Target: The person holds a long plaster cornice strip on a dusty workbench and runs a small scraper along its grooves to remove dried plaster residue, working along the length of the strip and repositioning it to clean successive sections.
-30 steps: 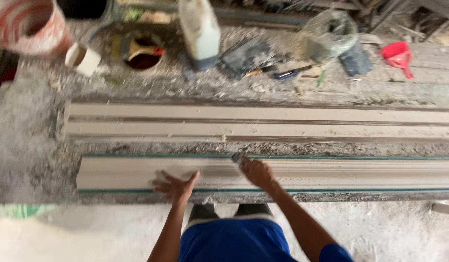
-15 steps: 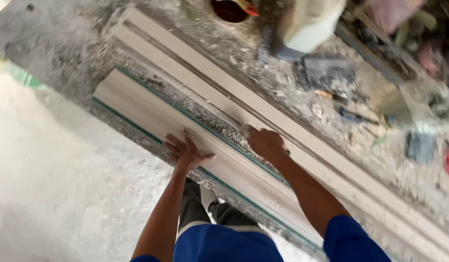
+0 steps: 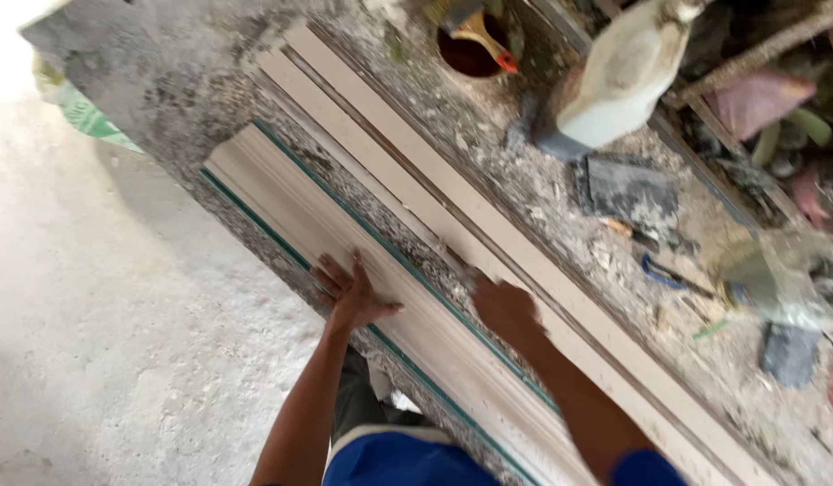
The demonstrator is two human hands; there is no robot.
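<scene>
A long beige moulding strip point(image 3: 281, 202) with green edges lies along the near edge of a dusty stone bench point(image 3: 164, 81). My left hand point(image 3: 349, 292) rests flat on it with the fingers spread. My right hand point(image 3: 505, 310) is on the strip's far edge, its fingers pinched on a small grey piece whose kind I cannot make out. Two more beige strips point(image 3: 371, 117) lie side by side just beyond. My legs and blue clothing show at the bottom.
At the back of the bench stand a white jug point(image 3: 615, 81) and a round tub of dark liquid with a brush point(image 3: 475, 45). A dark flat block point(image 3: 628, 189), a clear plastic bag point(image 3: 786, 274) and small tools lie right. A pale concrete floor point(image 3: 119, 342) is left.
The view has swung and tilted, so the strips now run diagonally. My left hand stays flat on the near strip, and my right hand has stayed at the strip's far edge.
</scene>
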